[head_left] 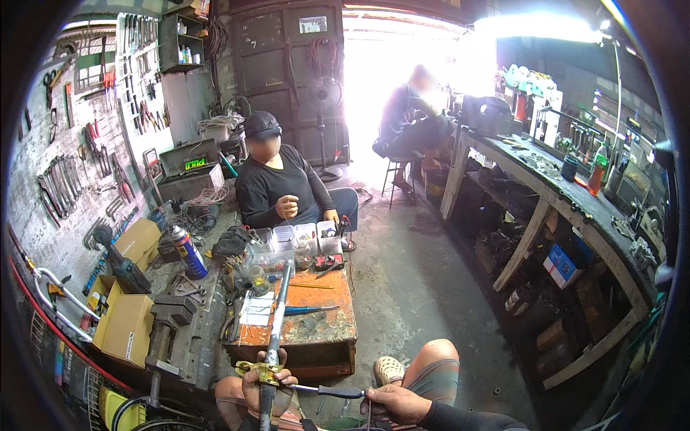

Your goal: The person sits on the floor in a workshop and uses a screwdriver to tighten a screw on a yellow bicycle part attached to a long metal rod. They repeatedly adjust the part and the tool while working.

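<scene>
My left hand (pixel 251 384) is closed round a long grey metal pipe (pixel 279 312) and the brass-coloured clamp (pixel 267 373) fitted around it. The pipe slants up and away from me, its far end over the orange-topped wooden box. In my right hand (pixel 401 404) is the butt of a screwdriver (pixel 341 391) with a dark handle, gripped between thumb and fingers. Its shaft points left, and the tip reaches the clamp beside my left fingers. What the tip bears on is too small to make out.
Beyond the orange-topped box (pixel 334 302) a person (pixel 277 179) sits near clear plastic bins (pixel 305 233). A vise (pixel 171 312) and spray can (pixel 188 251) stand on the left bench. Another person (pixel 410 118) sits by the long right workbench (pixel 532 161).
</scene>
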Tool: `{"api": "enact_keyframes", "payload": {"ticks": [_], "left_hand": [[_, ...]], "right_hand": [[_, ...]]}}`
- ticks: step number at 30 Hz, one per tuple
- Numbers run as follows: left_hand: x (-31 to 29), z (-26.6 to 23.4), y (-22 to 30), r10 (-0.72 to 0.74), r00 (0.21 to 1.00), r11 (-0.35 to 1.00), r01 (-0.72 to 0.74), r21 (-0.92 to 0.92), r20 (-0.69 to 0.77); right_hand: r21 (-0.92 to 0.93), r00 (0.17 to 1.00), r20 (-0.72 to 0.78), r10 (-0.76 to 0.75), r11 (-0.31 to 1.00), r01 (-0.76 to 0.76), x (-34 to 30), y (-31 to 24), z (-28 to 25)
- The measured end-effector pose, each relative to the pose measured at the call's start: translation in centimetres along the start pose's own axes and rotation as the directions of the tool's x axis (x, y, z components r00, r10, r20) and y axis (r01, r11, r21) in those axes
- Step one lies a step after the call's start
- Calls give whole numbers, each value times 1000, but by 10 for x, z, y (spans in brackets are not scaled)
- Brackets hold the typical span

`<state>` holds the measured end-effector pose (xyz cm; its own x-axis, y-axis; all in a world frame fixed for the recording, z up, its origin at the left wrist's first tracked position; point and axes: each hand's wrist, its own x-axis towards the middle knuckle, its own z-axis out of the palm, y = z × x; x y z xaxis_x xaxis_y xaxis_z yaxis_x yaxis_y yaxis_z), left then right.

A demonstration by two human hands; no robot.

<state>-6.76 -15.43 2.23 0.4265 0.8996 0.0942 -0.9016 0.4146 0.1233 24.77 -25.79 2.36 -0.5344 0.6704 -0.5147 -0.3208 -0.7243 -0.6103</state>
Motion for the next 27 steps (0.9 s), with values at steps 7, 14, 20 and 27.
{"api": "enact_keyframes", "payload": {"ticks": [7,14,20,27], "left_hand": [[3,-2,14,94,993,994,-97,-43,-64],[3,4,2,41,997,992,-48,-114,-63],[-7,1,-5,38,999,993,-40,107,20],[-2,1,2,69,997,996,-70,-46,-19]], "right_hand": [[-828,616,157,-772,237,508,-21,-19,23],[-778,334,621,-709,-507,372,-10,-23,14],[29,983,-146,-107,993,112,13,-17,8],[-925,583,214,-784,29,380,-16,-23,3]]}}
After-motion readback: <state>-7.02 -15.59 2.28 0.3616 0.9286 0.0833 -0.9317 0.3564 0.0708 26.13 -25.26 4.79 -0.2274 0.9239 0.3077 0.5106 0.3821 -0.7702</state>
